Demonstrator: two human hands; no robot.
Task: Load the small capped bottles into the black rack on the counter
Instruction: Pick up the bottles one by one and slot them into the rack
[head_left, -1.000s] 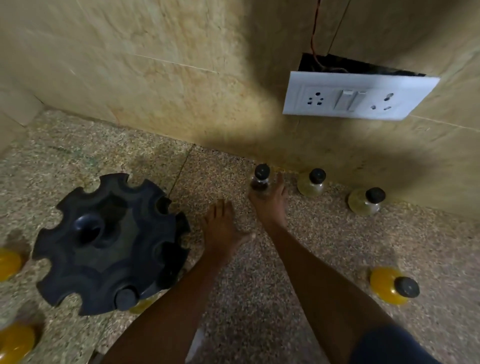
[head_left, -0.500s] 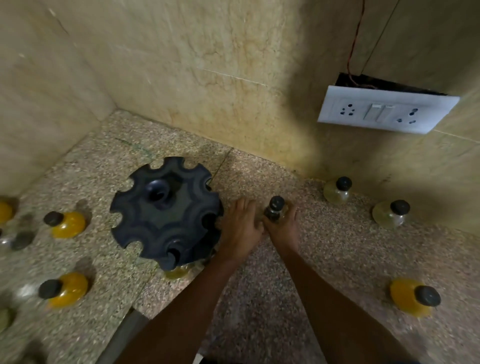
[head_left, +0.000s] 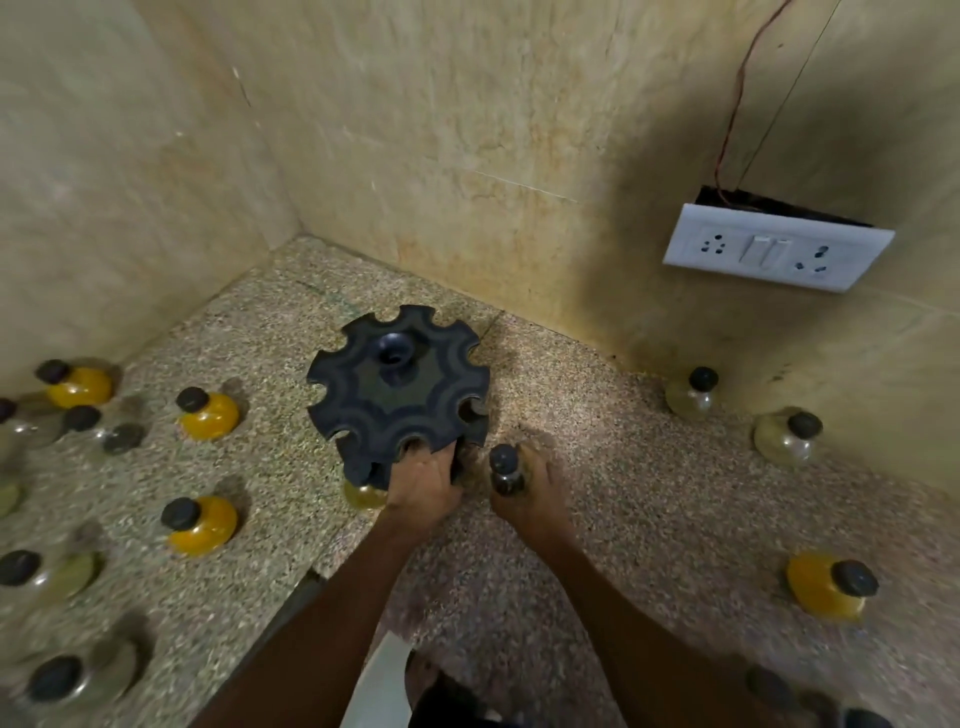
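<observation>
The black round rack (head_left: 397, 387) with notched slots stands on the speckled counter (head_left: 597, 467) near the corner. My left hand (head_left: 426, 480) grips its front lower edge. A yellowish bottle (head_left: 363, 493) sits under the rack's front left. My right hand (head_left: 530, 491) holds a small clear bottle with a black cap (head_left: 505, 467) upright, just right of the rack. Yellow capped bottles (head_left: 208, 413) (head_left: 200, 525) (head_left: 826, 584) and clear ones (head_left: 693, 395) (head_left: 789, 436) stand scattered on the counter.
Tiled walls meet in a corner behind the rack. A white switch and socket plate (head_left: 776, 247) hangs loose on the right wall with wires above it. Several more bottles (head_left: 78, 387) crowd the counter's left side. The counter edge (head_left: 311, 587) drops off in front.
My right hand has brought the clear bottle from the back wall to beside the rack. My left hand has moved from the counter onto the rack's front edge.
</observation>
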